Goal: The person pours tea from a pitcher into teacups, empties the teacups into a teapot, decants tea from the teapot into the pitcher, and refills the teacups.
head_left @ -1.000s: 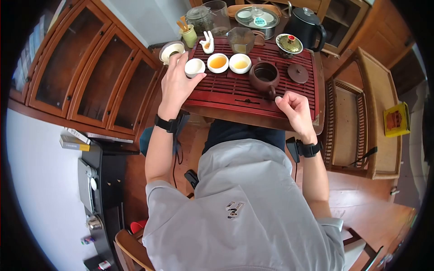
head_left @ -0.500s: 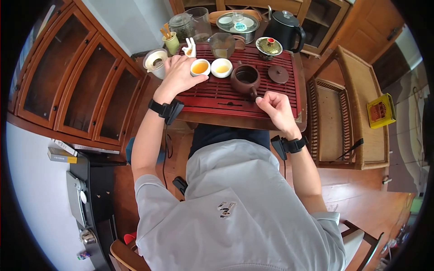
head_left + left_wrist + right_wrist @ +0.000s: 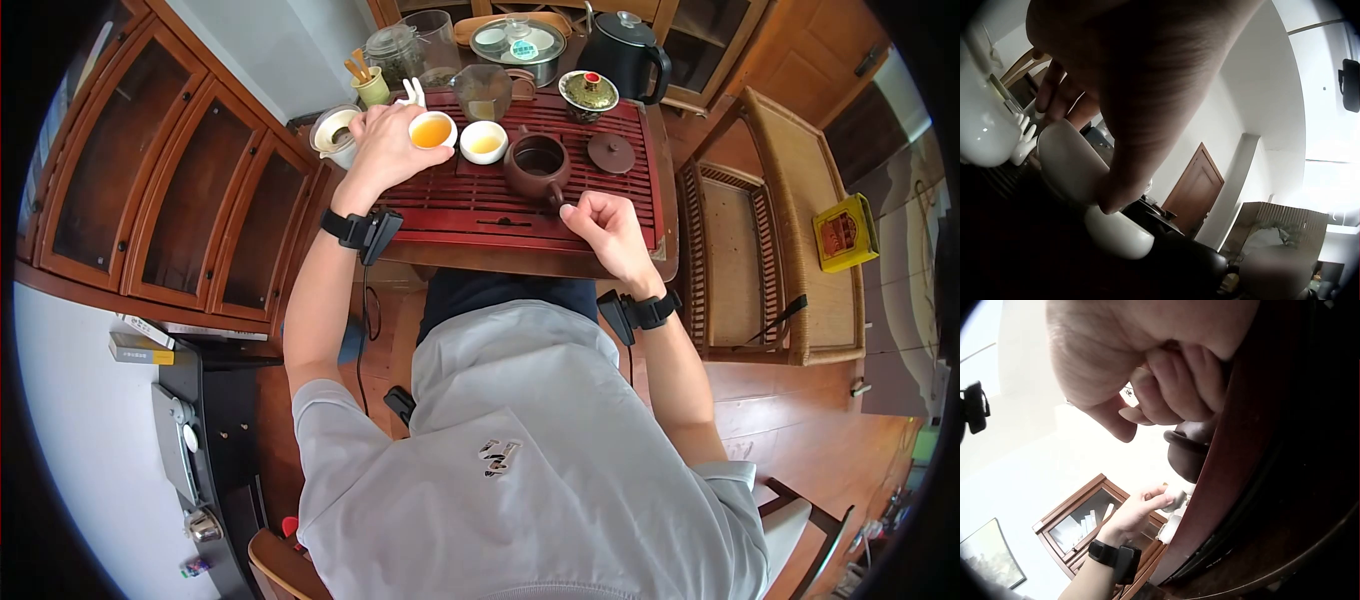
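Observation:
With thumb and fingers at its sides, my left hand [image 3: 380, 145] grips a small white teacup [image 3: 433, 132] of amber tea. In the left wrist view this teacup [image 3: 1069, 161] looks tilted, above another white cup [image 3: 1124, 236]. A second teacup [image 3: 484, 143] with paler tea is on the slatted red tea tray [image 3: 450, 225], beside a brown teapot [image 3: 537, 165] without its lid. My right hand [image 3: 608, 228] lies idle by the tray's front edge, fingers loosely curled, thumb tip near the teapot's handle [image 3: 1186, 442]. It holds nothing.
The teapot lid [image 3: 611, 153] and a patterned lidded bowl [image 3: 588, 93] are on the right of the tray. A glass pitcher [image 3: 482, 95] and black kettle [image 3: 625, 50] stand behind. A strainer cup [image 3: 333, 140] is left of my left hand.
My left hand has come over the cups and now grips the amber-tea cup, which has moved up slightly. The plain white cup at the left is now hidden. My right hand keeps its place.

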Demonstrator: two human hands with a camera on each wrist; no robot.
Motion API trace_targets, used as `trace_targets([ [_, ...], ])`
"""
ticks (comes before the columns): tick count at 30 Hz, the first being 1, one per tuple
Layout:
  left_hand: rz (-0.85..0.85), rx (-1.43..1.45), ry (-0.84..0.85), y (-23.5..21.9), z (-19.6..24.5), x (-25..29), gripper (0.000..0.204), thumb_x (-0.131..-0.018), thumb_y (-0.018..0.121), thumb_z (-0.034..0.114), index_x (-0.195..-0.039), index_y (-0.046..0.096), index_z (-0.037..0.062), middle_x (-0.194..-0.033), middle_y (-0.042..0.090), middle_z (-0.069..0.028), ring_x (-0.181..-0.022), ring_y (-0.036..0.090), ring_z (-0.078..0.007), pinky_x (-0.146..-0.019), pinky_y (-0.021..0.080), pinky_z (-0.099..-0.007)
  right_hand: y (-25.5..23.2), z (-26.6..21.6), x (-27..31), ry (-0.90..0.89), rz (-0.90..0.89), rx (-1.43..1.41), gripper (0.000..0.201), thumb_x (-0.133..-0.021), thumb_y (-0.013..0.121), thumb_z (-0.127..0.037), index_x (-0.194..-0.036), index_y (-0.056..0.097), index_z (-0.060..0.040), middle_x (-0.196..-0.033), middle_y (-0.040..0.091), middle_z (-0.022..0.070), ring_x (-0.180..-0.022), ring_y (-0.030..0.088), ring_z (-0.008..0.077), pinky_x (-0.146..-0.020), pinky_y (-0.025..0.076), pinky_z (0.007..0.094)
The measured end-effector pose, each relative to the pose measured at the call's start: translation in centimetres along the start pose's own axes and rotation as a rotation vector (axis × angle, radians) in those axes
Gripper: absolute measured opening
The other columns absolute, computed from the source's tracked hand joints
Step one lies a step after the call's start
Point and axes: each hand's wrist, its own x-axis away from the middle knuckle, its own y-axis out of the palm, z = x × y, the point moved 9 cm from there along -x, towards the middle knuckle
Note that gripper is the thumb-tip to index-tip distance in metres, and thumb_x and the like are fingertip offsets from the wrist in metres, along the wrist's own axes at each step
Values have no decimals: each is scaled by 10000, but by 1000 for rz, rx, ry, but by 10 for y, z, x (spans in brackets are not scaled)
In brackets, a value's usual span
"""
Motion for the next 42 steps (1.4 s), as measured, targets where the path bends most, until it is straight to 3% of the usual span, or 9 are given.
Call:
trace_targets([
  [5,-25,103,21,-21,28,-4,593,-726,812,476,-1185,687,121,-1076,700,-124,-1086,580,-291,-1051,268,-419,-1,3,-1,-6,7,12,363,-975,678,-142,-654,527,-65,-626,450,-103,-606,341,10,-531,282,240],
  [8,-55,195,94,-18,46,-9,609,-742,818,426,-1222,653,89,-1088,690,-147,-1059,609,-294,-1046,340,-417,-1,5,-1,-11,5,27,363,-971,683,-149,-655,527,-66,-624,439,-104,-605,331,15,-530,277,242],
  [11,8,367,241,-19,69,-14,613,-749,832,281,-1256,605,21,-1145,650,-163,-1122,615,-331,-980,488,-413,-1,8,-2,-5,4,27,365,-970,686,-154,-654,526,-69,-623,430,-105,-603,322,18,-528,271,244],
  [20,-59,385,307,-1,105,-17,620,-731,782,111,-1310,568,54,-1192,571,-142,-1138,592,-340,-984,484,-401,-2,7,-1,0,10,9,364,-972,688,-157,-658,530,-64,-624,428,-106,-604,324,19,-530,272,243],
  [25,15,316,530,-5,130,-9,639,-706,692,-81,-1320,546,19,-1231,514,-145,-1170,542,-342,-968,491,-418,-2,2,0,6,15,18,356,-974,684,-142,-661,533,-61,-632,454,-101,-610,341,16,-532,286,241],
  [34,122,-16,698,-7,168,8,470,-811,565,-10,-1280,540,9,-1236,501,-142,-1151,525,-318,-917,524,-408,-2,-1,1,-3,24,15,358,-975,681,-133,-658,530,-63,-632,461,-102,-608,347,15,-531,288,240],
  [36,143,-3,700,-10,165,9,503,-791,609,-25,-1288,542,13,-1223,506,-146,-1141,542,-323,-923,522,-414,-2,1,1,2,24,16,361,-975,681,-133,-656,527,-65,-631,458,-103,-606,343,14,-529,283,240],
  [39,146,197,629,-20,144,4,548,-764,699,6,-1292,553,22,-1218,515,-146,-1118,569,-340,-936,517,-416,-2,2,1,8,28,11,368,-975,681,-133,-651,520,-68,-628,453,-105,-602,336,13,-526,275,241],
  [42,79,432,402,-33,107,-6,615,-726,821,143,-1284,583,46,-1209,534,-132,-1088,607,-325,-938,506,-393,-2,4,0,2,28,5,373,-975,680,-133,-647,514,-70,-628,449,-106,-599,331,11,-523,270,241],
])
